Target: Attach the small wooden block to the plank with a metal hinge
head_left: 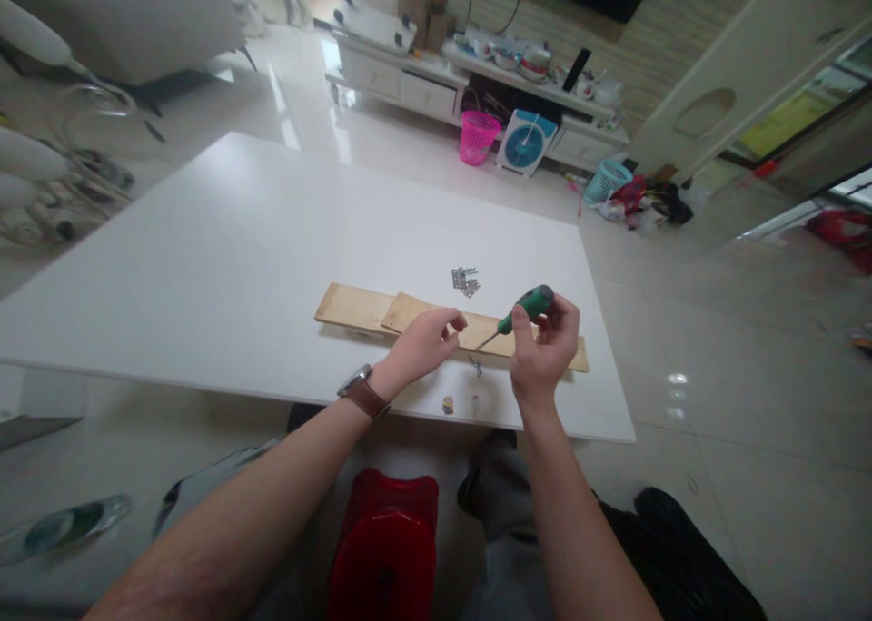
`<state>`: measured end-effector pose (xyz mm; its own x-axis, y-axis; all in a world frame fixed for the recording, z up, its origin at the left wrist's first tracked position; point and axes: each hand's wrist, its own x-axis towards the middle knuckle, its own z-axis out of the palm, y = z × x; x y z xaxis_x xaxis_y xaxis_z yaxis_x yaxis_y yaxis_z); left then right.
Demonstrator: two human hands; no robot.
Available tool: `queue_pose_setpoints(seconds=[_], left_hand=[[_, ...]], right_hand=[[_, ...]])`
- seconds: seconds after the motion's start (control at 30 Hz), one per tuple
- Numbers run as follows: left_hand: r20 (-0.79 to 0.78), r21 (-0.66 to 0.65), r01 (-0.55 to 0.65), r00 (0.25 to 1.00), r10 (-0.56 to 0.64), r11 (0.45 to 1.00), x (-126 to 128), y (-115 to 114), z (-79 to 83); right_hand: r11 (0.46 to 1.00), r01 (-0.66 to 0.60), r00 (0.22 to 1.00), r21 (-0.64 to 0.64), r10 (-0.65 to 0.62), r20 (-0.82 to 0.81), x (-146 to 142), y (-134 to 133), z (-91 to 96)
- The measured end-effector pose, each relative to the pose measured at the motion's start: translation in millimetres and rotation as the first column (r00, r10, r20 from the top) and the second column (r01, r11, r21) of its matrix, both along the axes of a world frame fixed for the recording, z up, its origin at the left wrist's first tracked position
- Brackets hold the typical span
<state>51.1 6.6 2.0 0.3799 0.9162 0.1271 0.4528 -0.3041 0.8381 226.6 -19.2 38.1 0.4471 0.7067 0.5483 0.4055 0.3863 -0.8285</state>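
Observation:
My right hand (543, 349) is closed around a green-handled screwdriver (524, 310), its metal tip slanting down left toward two overlapping wooden boards (354, 310) on the white table (238, 258). My left hand (426, 341), with a brown-strapped watch on its wrist, rests on the upper board with fingers pinched together near the screwdriver tip; what they pinch is too small to see. A small screw (475, 365) lies on the table just in front of the boards.
Several small metal hinges (464, 280) lie behind the boards. Two tiny items (448, 405) sit near the table's front edge. A red stool (386, 548) stands under me. A pink basket (478, 136) and a small fan (525, 142) are on the floor beyond.

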Motion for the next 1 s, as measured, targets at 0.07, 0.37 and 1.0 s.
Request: queue_pose_setpoints(seconds=[0.07, 0.37, 1.0], left_hand=[[-0.102, -0.028, 0.046, 0.994, -0.049, 0.999, 9, -12, -2.5], [-0.526, -0.061, 0.256, 0.813, -0.249, 0.965, 48, -56, -36.5], [-0.639, -0.071, 0.266, 0.728, -0.249, 0.961, 37, -43, -51.9]], right_hand=[[0.999, 0.03, 0.999, -0.016, -0.03, -0.031, 8, -2, -0.9], [0.995, 0.062, 0.998, -0.083, -0.059, 0.034, 34, -20, -3.0], [0.999, -0.009, 0.983, -0.052, 0.018, 0.183, 57, -34, 16.6]])
